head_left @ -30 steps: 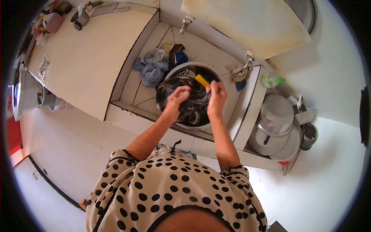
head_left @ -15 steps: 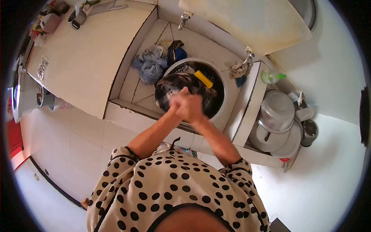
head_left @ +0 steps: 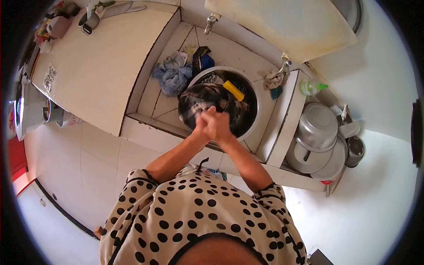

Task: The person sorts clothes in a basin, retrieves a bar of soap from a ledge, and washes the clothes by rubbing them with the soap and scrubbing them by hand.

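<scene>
At the far left, a broad, smooth cream desk (head_left: 101, 66) carried a pink plastic container (head_left: 58, 26) and a small grey metal pot (head_left: 90, 23) near its back edge. To its right was a recessed sink (head_left: 152, 99) lined with white tiles and dark grout lines. Inside the sink, a crumpled pale-blue plastic bag (head_left: 173, 79) lay beside a black-and-blue cloth (head_left: 204, 61).

Just right of the bag stood a round, silver-rimmed metal basin (head_left: 255, 115). A bunched dark plaid cloth (head_left: 192, 100) with paler checks filled its left side and bulged over the rim. A bright yellow oblong block (head_left: 233, 90) rested slanted in the basin, at the cloth's upper right.

The left hand (head_left: 202, 126) and the right hand (head_left: 218, 127) met over the near side of the cloth, pressed together, the right partly covering the left. Whether either grip was clamped on anything between the palms could not be told.

Farther right, a beige rag (head_left: 273, 81) hung below a metal tap (head_left: 285, 66). Beyond the sink's right wall were a clear bottle (head_left: 309, 87) with a green nozzle, and an upturned silver pot (head_left: 317, 126) on round metal lids (head_left: 309, 160).
</scene>
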The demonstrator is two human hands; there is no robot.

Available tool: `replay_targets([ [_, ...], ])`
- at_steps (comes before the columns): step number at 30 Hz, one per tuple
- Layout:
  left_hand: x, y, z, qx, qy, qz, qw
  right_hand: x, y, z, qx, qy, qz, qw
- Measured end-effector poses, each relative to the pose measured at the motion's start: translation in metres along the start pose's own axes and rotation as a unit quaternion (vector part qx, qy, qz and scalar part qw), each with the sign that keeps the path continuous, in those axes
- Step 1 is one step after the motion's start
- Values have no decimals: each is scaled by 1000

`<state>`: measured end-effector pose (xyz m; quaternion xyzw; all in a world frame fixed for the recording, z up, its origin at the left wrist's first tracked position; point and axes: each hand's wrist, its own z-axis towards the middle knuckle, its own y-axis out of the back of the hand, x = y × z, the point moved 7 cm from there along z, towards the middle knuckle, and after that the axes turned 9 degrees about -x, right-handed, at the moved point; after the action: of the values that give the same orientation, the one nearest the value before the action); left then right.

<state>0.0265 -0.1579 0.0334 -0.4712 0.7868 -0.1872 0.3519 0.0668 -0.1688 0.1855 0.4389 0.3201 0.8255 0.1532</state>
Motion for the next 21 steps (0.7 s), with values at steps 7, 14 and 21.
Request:
replay_targets([
  [7, -49, -66, -31, 106, -121, 279, 947, -125, 22, -43, 95, -256, 177, 945],
  [14, -119, -43, -22, 17, -478, 737, 478, -89, 38, -121, 286, -471, 231, 802],
  [21, -127, -12, 0, 21, -354, 731, 582, -130, 60, -133, 12, -550, 243, 799],
])
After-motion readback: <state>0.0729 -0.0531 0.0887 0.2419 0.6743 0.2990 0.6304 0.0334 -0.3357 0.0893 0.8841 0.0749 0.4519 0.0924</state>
